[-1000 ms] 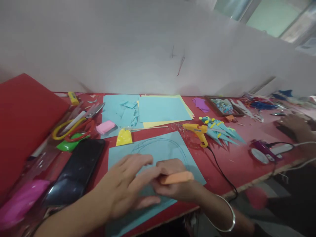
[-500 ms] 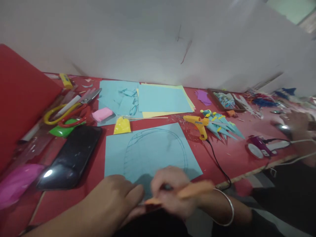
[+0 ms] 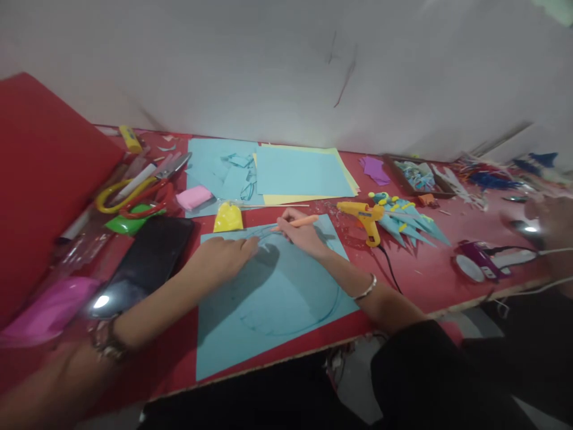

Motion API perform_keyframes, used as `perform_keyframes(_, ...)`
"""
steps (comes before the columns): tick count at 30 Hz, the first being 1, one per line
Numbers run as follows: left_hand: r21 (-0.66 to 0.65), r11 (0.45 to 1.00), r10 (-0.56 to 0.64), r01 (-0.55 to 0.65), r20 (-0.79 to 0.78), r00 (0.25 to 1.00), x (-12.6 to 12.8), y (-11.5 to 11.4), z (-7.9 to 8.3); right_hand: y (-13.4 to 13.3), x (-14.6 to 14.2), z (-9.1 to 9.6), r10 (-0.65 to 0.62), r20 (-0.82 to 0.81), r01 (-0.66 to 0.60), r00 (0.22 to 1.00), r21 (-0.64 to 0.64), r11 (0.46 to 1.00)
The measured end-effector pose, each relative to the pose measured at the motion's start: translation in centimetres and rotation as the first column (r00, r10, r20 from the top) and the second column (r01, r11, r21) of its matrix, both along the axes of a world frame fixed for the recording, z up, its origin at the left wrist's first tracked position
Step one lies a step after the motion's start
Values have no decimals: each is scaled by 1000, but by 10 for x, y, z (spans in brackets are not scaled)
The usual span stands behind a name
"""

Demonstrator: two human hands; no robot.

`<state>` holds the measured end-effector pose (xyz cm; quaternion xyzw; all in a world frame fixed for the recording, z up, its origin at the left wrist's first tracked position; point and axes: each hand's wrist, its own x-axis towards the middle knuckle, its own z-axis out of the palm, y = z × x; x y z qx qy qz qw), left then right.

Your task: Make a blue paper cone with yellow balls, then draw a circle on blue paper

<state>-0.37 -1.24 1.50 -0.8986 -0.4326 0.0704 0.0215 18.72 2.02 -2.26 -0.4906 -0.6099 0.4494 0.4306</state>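
A light blue paper sheet (image 3: 277, 304) with a drawn curved outline lies on the red table (image 3: 425, 280) in front of me. My left hand (image 3: 226, 255) rests palm down on the sheet's far left part, fingers together. My right hand (image 3: 302, 234) is closed on an orange pen (image 3: 299, 223), its tip touching the sheet near the far edge, close to my left fingertips. A silver bangle sits on my right wrist.
A black phone (image 3: 147, 258), scissors (image 3: 134, 200), pink eraser (image 3: 193, 197) and yellow packet (image 3: 228, 217) lie left. Stacked blue and yellow sheets (image 3: 302, 174) lie behind. A yellow glue gun (image 3: 363, 216) and blue paper cones (image 3: 409, 224) sit right. Another person's hand (image 3: 553, 221) is at far right.
The sheet has been turned round, so the outline's arch now curves toward me. Both hands moved from the near edge to the sheet's far edge, pen tip on the paper.
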Motion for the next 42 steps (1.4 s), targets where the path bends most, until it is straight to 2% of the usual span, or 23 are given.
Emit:
perform_keyframes(4,-32,999,6,-9,-78,997,5,9,-17,16,-2,-7,-36,128,16,991,150,988)
perform_keyframes(7,-40,999,1,-5,-112,994,3,10,-24,17,-2,-7,-62,181,27,981,187,982)
perform_keyframes(18,-83,993,79,-90,-123,989,7,5,-20,10,0,-11,-19,154,-4,988,151,989)
perform_keyframes(23,-77,990,108,-117,-102,989,8,5,-21,-11,6,-10,-13,176,-4,984,97,995)
perform_keyframes(29,-93,989,106,-116,-110,988,8,5,-20,-43,14,-4,2,261,-29,965,99,995)
perform_keyframes(35,-131,981,132,-142,-82,988,8,8,-26,-80,20,5,64,352,-70,934,4,998)
perform_keyframes(42,-125,983,117,-131,-113,987,8,6,-22,-113,25,13,126,455,-101,882,-79,992)
